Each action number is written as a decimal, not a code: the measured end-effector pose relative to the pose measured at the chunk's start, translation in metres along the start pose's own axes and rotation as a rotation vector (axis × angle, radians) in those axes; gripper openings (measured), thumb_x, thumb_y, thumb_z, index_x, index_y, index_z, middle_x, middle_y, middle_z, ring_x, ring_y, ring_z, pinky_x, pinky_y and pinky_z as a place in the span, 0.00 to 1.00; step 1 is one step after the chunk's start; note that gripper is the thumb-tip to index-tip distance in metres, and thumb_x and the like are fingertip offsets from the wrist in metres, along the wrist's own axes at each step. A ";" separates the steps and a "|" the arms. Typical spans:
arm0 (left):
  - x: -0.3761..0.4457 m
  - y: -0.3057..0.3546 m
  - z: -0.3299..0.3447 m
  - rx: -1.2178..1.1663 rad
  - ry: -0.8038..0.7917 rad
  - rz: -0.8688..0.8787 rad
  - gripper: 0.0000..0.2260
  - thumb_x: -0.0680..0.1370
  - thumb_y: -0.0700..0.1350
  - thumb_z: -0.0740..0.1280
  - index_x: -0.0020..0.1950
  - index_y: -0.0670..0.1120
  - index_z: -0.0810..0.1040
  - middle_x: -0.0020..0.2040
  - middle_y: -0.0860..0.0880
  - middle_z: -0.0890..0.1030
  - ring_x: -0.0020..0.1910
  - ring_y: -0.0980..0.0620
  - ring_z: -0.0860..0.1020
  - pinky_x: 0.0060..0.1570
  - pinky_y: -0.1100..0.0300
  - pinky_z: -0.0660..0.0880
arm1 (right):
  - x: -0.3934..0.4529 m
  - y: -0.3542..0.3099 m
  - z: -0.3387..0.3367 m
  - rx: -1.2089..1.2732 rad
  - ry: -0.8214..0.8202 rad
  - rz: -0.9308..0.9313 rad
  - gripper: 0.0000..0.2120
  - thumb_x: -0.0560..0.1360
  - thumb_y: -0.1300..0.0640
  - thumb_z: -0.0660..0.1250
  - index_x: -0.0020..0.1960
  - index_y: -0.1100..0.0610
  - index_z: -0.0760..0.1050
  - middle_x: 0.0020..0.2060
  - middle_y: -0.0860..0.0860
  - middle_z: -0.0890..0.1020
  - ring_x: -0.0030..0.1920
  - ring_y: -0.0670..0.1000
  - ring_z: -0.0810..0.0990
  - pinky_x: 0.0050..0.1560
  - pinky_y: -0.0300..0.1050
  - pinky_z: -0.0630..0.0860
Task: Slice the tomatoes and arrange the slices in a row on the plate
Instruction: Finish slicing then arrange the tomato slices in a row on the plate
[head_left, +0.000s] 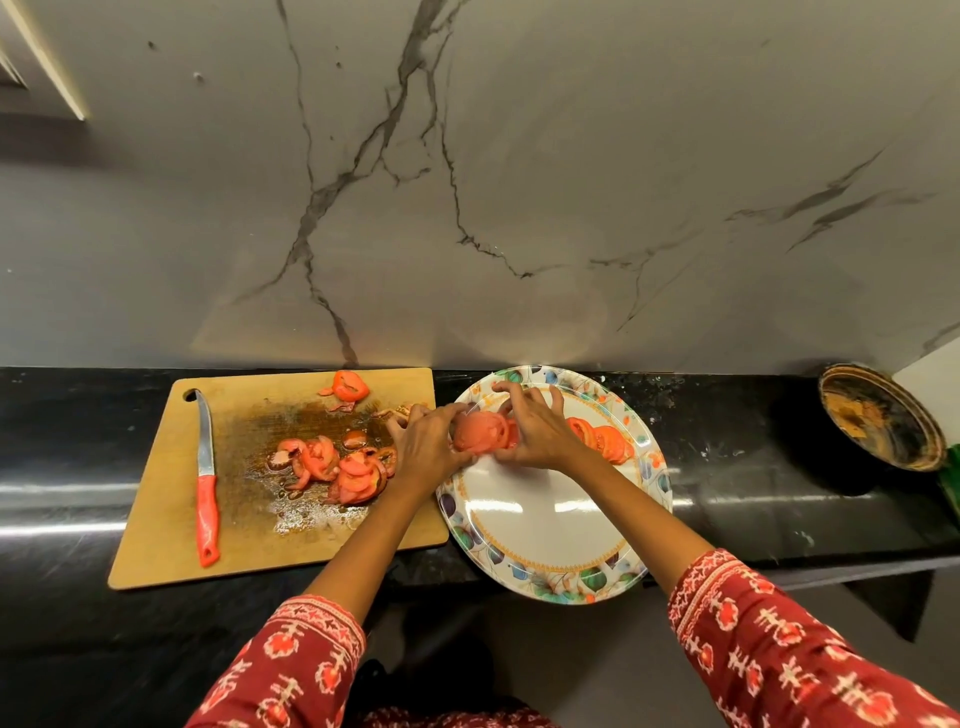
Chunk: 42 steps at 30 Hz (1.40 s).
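Black counter: both hands (483, 439) hold tomato slices (480, 431) over plate (540, 519).

The single head view looks steeply down, close over the counter (727, 467); the wall (571, 182) fills its upper half.

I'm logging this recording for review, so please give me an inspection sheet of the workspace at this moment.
Surface: black counter, glossy, with pale specks; marble wall behind.
Job's things: flowered plate with a short row of slices at its far right; a bunch of slices held over the plate; more slices and a tomato end on the wet cutting board; knife lying at the board's left.
Clutter: dirty round dish at far right.
Grippers: left hand and right hand both grip the bunch.
Cables: nothing seen.
Surroundings: patterned red sleeves; a green thing at the right edge, unclear.
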<state>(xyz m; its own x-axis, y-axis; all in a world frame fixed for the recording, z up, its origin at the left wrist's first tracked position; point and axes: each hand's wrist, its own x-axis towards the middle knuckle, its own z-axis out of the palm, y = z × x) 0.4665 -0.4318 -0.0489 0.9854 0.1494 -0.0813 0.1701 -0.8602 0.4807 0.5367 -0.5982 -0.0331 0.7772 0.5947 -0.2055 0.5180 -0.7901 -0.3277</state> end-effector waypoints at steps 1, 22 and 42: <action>0.000 0.000 0.000 -0.001 0.003 -0.004 0.33 0.68 0.57 0.73 0.70 0.54 0.65 0.63 0.52 0.75 0.62 0.49 0.67 0.54 0.51 0.60 | 0.000 -0.001 0.000 0.007 0.006 0.000 0.41 0.66 0.40 0.66 0.72 0.53 0.54 0.60 0.53 0.76 0.68 0.55 0.66 0.72 0.58 0.42; -0.010 0.000 0.001 -0.055 0.065 -0.026 0.32 0.68 0.56 0.73 0.69 0.54 0.67 0.63 0.53 0.76 0.61 0.50 0.66 0.48 0.55 0.55 | -0.006 -0.009 -0.008 0.249 0.177 0.099 0.25 0.73 0.55 0.65 0.67 0.55 0.62 0.43 0.48 0.79 0.59 0.50 0.74 0.73 0.59 0.41; -0.012 0.011 0.007 -0.098 0.046 -0.017 0.34 0.65 0.59 0.74 0.69 0.55 0.69 0.62 0.51 0.76 0.62 0.50 0.66 0.56 0.52 0.57 | -0.013 -0.012 -0.035 0.068 0.164 0.127 0.24 0.71 0.55 0.67 0.65 0.53 0.64 0.42 0.49 0.79 0.53 0.51 0.73 0.59 0.51 0.59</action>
<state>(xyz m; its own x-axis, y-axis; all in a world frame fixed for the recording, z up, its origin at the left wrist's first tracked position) 0.4563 -0.4467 -0.0490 0.9810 0.1871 -0.0512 0.1831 -0.8061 0.5627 0.5328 -0.6014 0.0060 0.8853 0.4546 -0.0984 0.3911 -0.8420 -0.3716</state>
